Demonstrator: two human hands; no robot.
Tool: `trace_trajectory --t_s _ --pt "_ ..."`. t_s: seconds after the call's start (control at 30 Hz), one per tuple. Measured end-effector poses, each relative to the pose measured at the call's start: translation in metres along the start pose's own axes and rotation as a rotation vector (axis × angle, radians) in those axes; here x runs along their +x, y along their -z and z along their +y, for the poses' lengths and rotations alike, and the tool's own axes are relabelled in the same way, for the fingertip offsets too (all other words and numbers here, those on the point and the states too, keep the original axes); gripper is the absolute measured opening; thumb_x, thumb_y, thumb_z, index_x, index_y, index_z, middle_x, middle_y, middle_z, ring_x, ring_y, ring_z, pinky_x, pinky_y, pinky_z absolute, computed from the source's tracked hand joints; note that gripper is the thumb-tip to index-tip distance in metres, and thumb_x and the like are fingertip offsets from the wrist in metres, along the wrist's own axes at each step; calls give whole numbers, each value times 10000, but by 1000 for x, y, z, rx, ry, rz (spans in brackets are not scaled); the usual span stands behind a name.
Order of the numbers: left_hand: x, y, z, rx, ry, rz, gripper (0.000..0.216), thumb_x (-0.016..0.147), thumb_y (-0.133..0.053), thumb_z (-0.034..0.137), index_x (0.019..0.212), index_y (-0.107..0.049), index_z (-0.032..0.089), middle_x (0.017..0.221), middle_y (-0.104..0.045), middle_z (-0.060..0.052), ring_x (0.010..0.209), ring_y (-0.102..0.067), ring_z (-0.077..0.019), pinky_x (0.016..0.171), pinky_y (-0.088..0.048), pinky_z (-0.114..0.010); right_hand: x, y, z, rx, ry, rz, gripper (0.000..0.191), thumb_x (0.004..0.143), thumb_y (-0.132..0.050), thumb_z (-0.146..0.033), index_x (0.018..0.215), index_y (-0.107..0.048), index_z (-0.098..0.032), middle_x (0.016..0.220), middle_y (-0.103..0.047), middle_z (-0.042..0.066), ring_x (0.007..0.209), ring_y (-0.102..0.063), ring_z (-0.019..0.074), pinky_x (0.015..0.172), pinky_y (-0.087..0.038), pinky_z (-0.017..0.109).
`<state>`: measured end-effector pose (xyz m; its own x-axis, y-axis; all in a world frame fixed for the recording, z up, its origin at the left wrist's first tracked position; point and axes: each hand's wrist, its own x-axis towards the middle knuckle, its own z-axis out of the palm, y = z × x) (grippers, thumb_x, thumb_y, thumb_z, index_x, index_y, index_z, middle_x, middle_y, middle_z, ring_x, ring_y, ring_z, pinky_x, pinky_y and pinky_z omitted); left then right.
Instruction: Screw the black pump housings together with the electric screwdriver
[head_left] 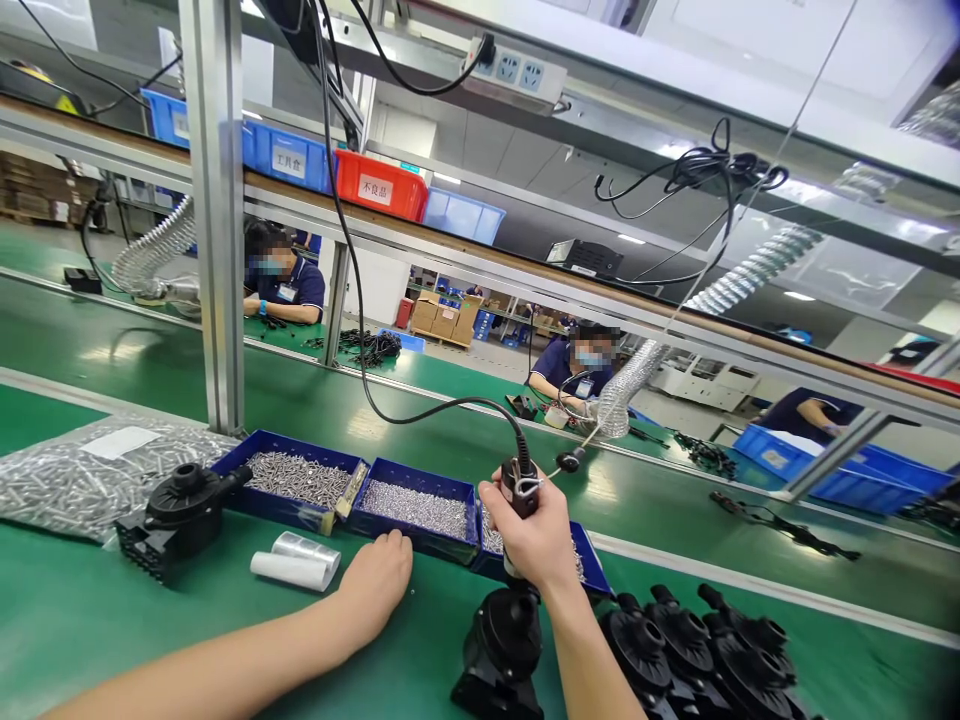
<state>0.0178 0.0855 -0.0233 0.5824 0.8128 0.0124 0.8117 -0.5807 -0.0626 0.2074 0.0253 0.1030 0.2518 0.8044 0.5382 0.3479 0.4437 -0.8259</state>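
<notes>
My right hand (534, 525) is wrapped around an upright electric screwdriver (519, 470), whose black cable rises from its top. Right below it stands a black pump-like housing (501, 645); the hand and wrist partly hide where the tool meets it. My left hand (379, 580) lies curled on the green table, fingers closed, just in front of a blue bin of small screws (420, 545). What those fingers hold, if anything, is hidden. Another blue bin with longer screws (296, 515) is to its left, and a third blue bin (592, 560) is partly behind my right hand.
Several black housings (697, 645) stand at right, another housing (184, 510) at left. Beside it lie a bag of screws (67, 490) and a white roll (292, 562). A metal post (214, 220) rises behind the bins. Co-workers (574, 365) sit across the bench.
</notes>
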Motion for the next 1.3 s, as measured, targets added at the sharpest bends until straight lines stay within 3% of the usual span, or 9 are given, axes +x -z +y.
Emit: trace_trajectory --t_s 0.23,0.47,0.6,0.7,0.8,0.87,1.03,1.17,1.3 --pt "-3 -1 -7 -10 -48 -54 647 833 -418 -131 1439 -595 13 1394 -636 -282 1235 -681 -345 1042 -592 -456 3 3 6 -6 -16 -48 367 917 -786 -517 930 -615 -192 652 -503 -44 542 -552 170 517 -396 276" --pt "-8 12 -2 -142 -78 -47 629 819 -408 -134 1415 -581 -33 1398 -611 -328 1277 -644 -415 1031 -558 -524 6 4 13 -8 -41 -81 375 903 -795 -522 923 -609 -197 626 -512 -41 527 -560 181 502 -401 273" --pt "-13 23 7 -338 -132 14 366 858 -512 -41 1138 -669 134 1156 -737 -133 1044 -717 -266 870 -545 -318 4 5 5 12 -12 -32 360 906 -798 -512 910 -620 -200 625 -530 -34 532 -554 178 520 -443 280" --pt "-17 18 18 -834 -136 -9 163 858 -532 53 893 -617 188 819 -695 -21 775 -688 -200 663 -471 -271 -1 6 -9 78 25 32 348 907 -819 -490 903 -630 -197 634 -561 -24 543 -561 172 542 -479 283" --pt "-15 1 29 -1378 -73 -102 89 775 -631 208 855 -608 178 703 -624 10 658 -651 -191 612 -453 -280 -6 9 -20 162 66 83 333 917 -830 -465 925 -641 -191 637 -582 -19 533 -557 159 529 -494 273" --pt "-13 -10 35 -1596 13 -156 313 682 -761 366 876 -640 153 683 -630 7 640 -646 -194 634 -481 -297 -8 12 -25 183 110 99 304 935 -824 -437 940 -650 -188 643 -592 -18 532 -564 154 526 -508 267" --pt "-9 -20 44 -1730 193 -262 661 431 -931 639 763 -666 133 616 -652 -46 594 -630 -178 617 -495 -285 -13 17 -34 175 228 101 223 964 -807 -356 948 -659 -190 662 -640 -2 534 -613 162 515 -536 260" --pt "-7 -14 54 -1762 297 -342 619 394 -989 583 645 -641 137 623 -645 -56 543 -592 -134 546 -471 -235 -19 15 -46 203 223 126 202 961 -796 -342 946 -655 -198 641 -622 -14 542 -622 167 510 -528 259" --pt "-5 -5 65 -1805 410 -494 398 655 -939 334 595 -593 147 616 -590 -30 473 -527 -99 436 -380 -189 -24 14 -56 217 188 130 193 953 -790 -335 940 -651 -201 640 -612 -23 549 -613 157 534 -532 260"
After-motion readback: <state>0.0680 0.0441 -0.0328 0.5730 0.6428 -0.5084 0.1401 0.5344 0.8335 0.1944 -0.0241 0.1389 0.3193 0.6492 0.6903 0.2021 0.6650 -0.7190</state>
